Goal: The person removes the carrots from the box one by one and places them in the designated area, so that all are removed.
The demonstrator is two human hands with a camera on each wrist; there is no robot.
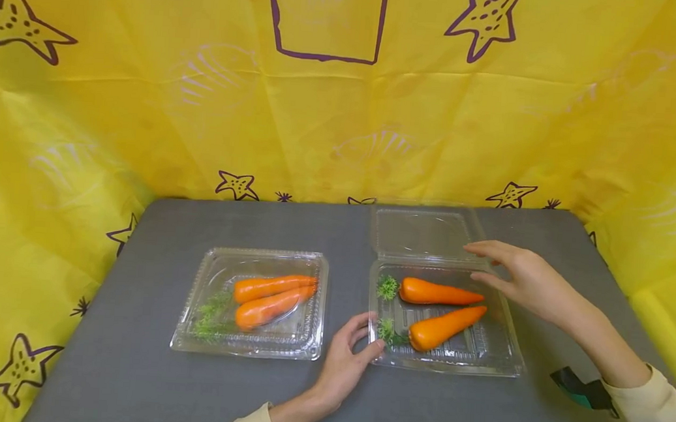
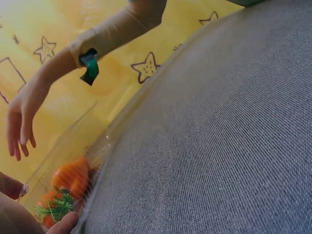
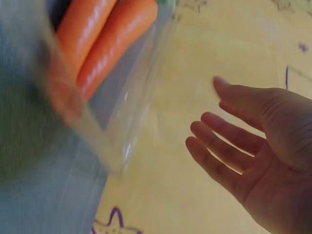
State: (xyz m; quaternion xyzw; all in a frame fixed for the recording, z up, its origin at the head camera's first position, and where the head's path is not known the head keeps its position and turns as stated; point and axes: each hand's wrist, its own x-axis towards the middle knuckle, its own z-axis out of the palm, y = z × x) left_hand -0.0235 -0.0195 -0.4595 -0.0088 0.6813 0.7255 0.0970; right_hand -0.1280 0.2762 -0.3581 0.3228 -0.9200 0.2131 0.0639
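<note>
A clear plastic clamshell box (image 1: 451,363) stands on the grey table with its lid (image 1: 421,233) laid back away from me. Inside it lie two orange carrots, an upper carrot (image 1: 438,292) and a lower carrot (image 1: 446,328), with green leafy tufts (image 1: 387,288) at their thick ends. My left hand (image 1: 346,362) holds the box's near left corner, thumb (image 2: 66,223) at the front rim and fingers along the left side. Over the box's right edge hovers my right hand (image 1: 524,276), fingers spread and holding nothing, also seen relaxed in the right wrist view.
A second clear box (image 1: 187,341), lid closed, stands to the left with two carrots (image 1: 274,288) and greens inside. Yellow cloth with starfish drawings (image 1: 345,107) hangs behind and beside the table (image 1: 143,380). A dark strap hangs below the right sleeve (image 1: 654,409).
</note>
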